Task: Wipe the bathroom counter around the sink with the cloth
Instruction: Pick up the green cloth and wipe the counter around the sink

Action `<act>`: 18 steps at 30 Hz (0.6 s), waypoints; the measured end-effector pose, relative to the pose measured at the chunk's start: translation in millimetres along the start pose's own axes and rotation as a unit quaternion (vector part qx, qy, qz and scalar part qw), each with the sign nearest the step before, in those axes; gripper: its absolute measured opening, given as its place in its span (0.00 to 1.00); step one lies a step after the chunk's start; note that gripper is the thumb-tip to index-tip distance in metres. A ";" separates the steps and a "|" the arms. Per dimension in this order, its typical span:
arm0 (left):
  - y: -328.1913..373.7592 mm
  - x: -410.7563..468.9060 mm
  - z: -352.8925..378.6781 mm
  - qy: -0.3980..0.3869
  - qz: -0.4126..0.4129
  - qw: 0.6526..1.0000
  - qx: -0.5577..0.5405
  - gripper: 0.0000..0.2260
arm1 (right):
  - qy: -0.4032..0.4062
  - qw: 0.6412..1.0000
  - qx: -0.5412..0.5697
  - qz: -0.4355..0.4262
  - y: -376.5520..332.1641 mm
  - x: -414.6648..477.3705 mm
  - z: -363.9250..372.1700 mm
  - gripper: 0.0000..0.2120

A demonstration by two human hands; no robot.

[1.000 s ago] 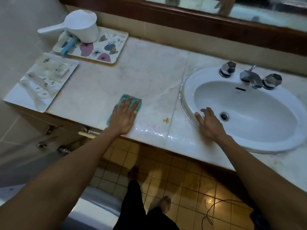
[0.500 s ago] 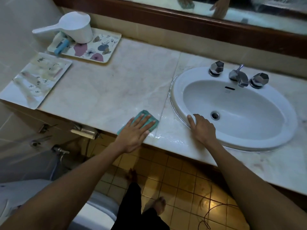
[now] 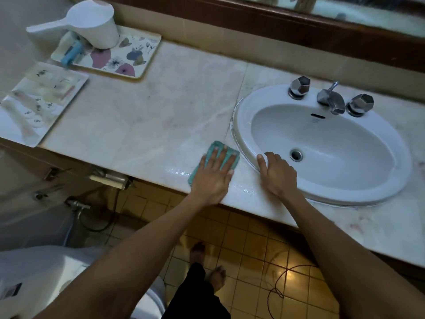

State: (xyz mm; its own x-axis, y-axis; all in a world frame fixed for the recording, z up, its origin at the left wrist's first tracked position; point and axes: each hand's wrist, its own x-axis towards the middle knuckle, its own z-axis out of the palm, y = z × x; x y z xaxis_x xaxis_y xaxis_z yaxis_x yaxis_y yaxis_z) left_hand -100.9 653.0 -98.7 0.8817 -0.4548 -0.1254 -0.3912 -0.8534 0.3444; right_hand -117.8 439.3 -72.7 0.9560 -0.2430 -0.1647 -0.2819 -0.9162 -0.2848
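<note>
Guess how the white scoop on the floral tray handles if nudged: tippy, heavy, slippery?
The white scoop looks like thin plastic, so probably light. Its long handle juts past the floral tray edge, so a bump there could likely pivot or tip it. The broad base suggests otherwise fair stability.

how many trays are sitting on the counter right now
2. A flowered tray at the back left of the counter, holding a white scoop, and a white tray at the far left edge. None seem hidden.
</note>
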 end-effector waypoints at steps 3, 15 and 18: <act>-41.2 -44.5 -8.0 -0.036 0.114 0.992 0.047 0.24 | -0.001 1.000 0.004 0.002 0.8 -0.3 0.0 0.29; -32.1 40.1 -17.3 0.057 -0.170 0.984 0.013 0.26 | -0.014 0.999 0.024 0.030 -5.8 -1.6 -1.7 0.28; 30.0 17.9 6.1 0.036 -0.064 0.997 -0.011 0.25 | -0.044 0.996 0.051 0.052 -6.5 -3.8 -10.0 0.26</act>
State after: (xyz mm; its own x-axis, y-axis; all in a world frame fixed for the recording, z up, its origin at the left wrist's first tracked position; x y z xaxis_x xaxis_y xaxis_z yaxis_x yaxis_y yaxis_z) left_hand -98.4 617.7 -96.3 0.9408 -0.3230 -0.1030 -0.2697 -0.8971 0.3500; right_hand -118.8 443.0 -60.8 0.9114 -0.3027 -0.2788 -0.3908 -0.8491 -0.3555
